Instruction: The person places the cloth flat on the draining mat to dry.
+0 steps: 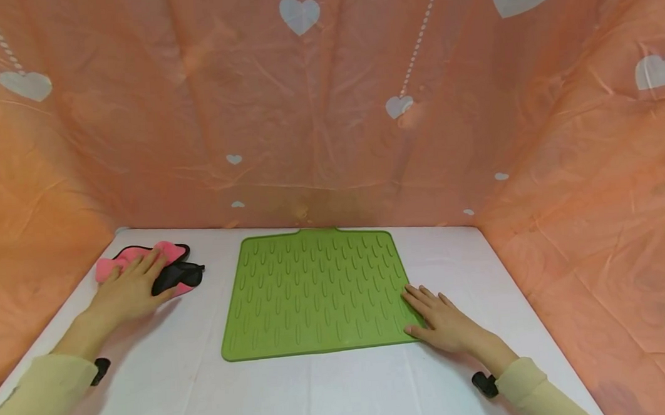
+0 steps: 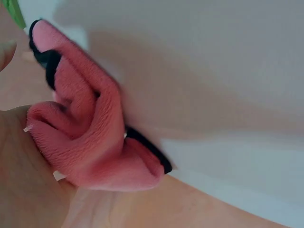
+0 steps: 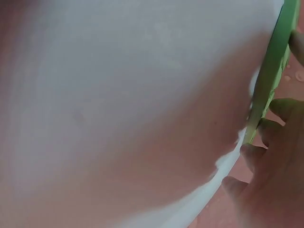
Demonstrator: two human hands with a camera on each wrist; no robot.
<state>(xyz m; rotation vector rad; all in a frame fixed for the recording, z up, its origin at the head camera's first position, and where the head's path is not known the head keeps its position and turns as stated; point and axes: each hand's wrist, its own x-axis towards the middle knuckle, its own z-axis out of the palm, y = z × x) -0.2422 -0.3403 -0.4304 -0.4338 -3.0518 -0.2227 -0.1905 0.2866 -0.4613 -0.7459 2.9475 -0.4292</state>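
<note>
My left hand (image 1: 129,292) rests on a crumpled pink plush cloth (image 1: 168,250) at the table's left side, fingers extended over it and thumb near its front edge. The cloth has black edging and a smooth black part that shows beside the fingers. In the left wrist view the pink cloth (image 2: 90,142) is bunched into folds below the palm. My right hand (image 1: 446,324) lies with fairly straight fingers at the right edge of a green ridged mat (image 1: 314,290). Its fingertips touch that edge in the right wrist view, where the mat (image 3: 270,71) appears edge-on.
A white cloth covers the table (image 1: 252,400). Orange sheeting with pale hearts (image 1: 329,139) hangs behind the table and along both sides. The mat lies flat in the middle, its tab (image 1: 318,232) toward the back. Black wrist cameras (image 1: 485,384) are strapped at both wrists.
</note>
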